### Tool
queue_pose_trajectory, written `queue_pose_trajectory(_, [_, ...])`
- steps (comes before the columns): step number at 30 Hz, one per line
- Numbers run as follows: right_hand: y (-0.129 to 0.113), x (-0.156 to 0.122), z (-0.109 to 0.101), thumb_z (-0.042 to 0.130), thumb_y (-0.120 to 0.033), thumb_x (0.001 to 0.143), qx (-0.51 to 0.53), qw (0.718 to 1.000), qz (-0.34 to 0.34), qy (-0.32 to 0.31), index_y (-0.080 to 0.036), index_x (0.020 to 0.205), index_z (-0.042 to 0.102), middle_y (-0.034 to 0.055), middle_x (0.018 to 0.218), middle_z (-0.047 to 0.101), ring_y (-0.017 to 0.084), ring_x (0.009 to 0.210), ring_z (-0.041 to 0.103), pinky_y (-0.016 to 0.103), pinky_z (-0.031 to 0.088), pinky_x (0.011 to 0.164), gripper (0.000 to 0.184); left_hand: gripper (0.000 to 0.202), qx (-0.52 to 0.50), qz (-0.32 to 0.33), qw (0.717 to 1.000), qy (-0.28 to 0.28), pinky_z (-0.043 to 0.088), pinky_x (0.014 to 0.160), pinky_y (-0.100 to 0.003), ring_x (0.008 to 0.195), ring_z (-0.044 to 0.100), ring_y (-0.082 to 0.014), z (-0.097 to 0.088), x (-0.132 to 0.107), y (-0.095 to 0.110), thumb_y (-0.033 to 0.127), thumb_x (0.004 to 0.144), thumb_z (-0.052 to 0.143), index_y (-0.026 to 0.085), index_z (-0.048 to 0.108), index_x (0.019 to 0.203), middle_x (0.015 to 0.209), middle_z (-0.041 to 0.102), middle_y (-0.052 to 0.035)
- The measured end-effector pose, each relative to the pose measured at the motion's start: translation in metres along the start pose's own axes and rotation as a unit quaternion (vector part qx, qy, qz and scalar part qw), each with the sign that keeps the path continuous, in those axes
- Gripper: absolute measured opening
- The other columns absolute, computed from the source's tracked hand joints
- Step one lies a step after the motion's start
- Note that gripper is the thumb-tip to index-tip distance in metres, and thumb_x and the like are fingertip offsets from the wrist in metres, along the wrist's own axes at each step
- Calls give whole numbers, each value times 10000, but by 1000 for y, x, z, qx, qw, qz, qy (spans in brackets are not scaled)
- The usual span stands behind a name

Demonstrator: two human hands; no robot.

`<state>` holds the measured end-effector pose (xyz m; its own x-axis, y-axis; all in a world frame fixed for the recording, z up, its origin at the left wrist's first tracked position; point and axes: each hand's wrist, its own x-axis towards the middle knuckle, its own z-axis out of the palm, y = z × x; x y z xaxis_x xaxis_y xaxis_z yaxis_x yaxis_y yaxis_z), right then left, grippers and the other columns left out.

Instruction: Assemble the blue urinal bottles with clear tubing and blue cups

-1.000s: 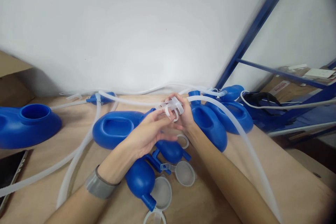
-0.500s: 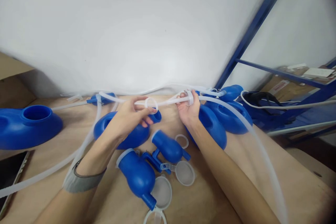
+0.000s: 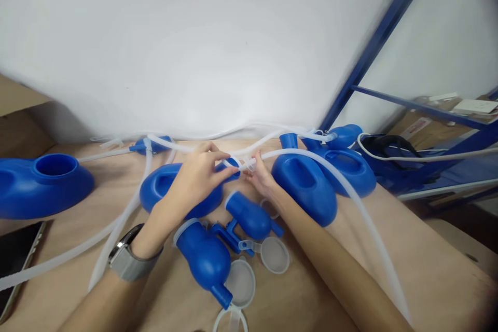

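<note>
My left hand [image 3: 196, 179] pinches the end of a translucent white tube [image 3: 350, 194] over the neck of a blue plastic bottle [image 3: 171, 192]. My right hand [image 3: 260, 176] meets it from the right, fingers closed on the same tube and a small clear clip [image 3: 249, 163]. The tube runs from my hands rightward in an arc and down toward the table's near right edge. Two small blue bulbs [image 3: 206, 257] lie just below my hands beside clear round caps [image 3: 274, 255].
Blue bottles [image 3: 303, 187] lie right of my hands and another blue vessel [image 3: 42, 184] sits far left. More white tubing [image 3: 116, 218] loops across the wooden table [image 3: 428, 270]. A phone [image 3: 15, 254] lies at the left edge. A blue metal rack [image 3: 389, 15] stands at right.
My hands were apart half a second ago, stretching the tube between them; now they have come together above the blue bottle's neck. The right hand moved left and down.
</note>
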<state>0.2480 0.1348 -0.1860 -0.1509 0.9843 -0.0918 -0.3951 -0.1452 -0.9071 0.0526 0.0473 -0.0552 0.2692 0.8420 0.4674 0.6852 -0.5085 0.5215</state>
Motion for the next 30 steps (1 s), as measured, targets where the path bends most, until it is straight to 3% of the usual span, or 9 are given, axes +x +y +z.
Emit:
queue_pose_trajectory(5, [-1, -3, -2, 620, -822, 792, -89, 990, 106, 15, -246, 747, 581, -54, 420, 466, 118, 326, 397, 249, 280, 302, 580, 378, 53, 102, 992, -54, 494, 1007, -441, 1158, 637, -333, -5, -1, -17, 471, 869, 731, 223, 768, 1152, 1297, 652, -134])
queue_pose_trajectory(8, [-1, -9, 4, 580, -824, 823, -110, 984, 141, -16, -225, 652, 595, -37, 365, 442, 103, 305, 357, 245, 217, 304, 623, 364, 17, 138, 985, -102, 482, 1074, -448, 1239, 624, -332, -5, -1, -23, 372, 887, 720, 236, 732, 1225, 1362, 658, -127])
queue_pose_trajectory(12, [-8, -19, 23, 505, -763, 918, -41, 985, 153, -64, -189, 843, 689, 2, 568, 644, 126, 435, 552, 232, 427, 404, 607, 352, -1, 152, 982, -111, 476, 1112, -444, 1272, 629, -294, 2, -3, -24, 243, 924, 635, 261, 710, 1267, 1418, 646, -98])
queue_pose_trajectory(15, [-16, -28, 36, 574, -623, 961, 96, 985, 106, -97, -189, 1057, 702, 31, 843, 756, 156, 703, 699, 244, 562, 592, 462, 384, -1, 140, 986, -87, 460, 1136, -456, 1303, 616, -303, 10, -5, -25, 334, 932, 671, 256, 688, 1307, 1424, 647, -106])
queue_pose_trajectory(20, [-16, -39, 46, 662, -469, 948, 172, 972, 74, -143, -225, 1110, 692, 20, 1007, 762, 153, 816, 709, 242, 586, 675, 295, 384, -4, 120, 992, -49, 469, 1105, -416, 1270, 637, -304, 18, -6, -24, 498, 961, 626, 234, 700, 1230, 1368, 673, -124])
queue_pose_trajectory(23, [-9, -38, 46, 679, -436, 937, 178, 973, 61, -134, -227, 1100, 684, 11, 971, 760, 157, 831, 713, 247, 598, 698, 265, 377, 34, 100, 992, -73, 503, 1021, -429, 1218, 656, -331, 20, -6, -21, 519, 980, 577, 228, 671, 1200, 1391, 647, -133])
queue_pose_trajectory(27, [-1, -33, 44, 702, -472, 907, 175, 971, 85, -139, -226, 1074, 682, 0, 894, 756, 161, 744, 701, 253, 590, 617, 298, 514, 98, 86, 984, -120, 525, 928, -426, 1190, 664, -374, 23, -7, -24, 487, 911, 685, 245, 559, 1347, 1508, 553, -139])
queue_pose_trajectory(30, [3, -30, 43, 745, -422, 877, 186, 973, 72, -118, -232, 1063, 693, -8, 933, 765, 155, 793, 703, 243, 595, 653, 270, 533, 108, 95, 983, -111, 510, 964, -414, 1242, 644, -358, 26, -10, -29, 414, 944, 651, 252, 495, 1427, 1536, 529, -136])
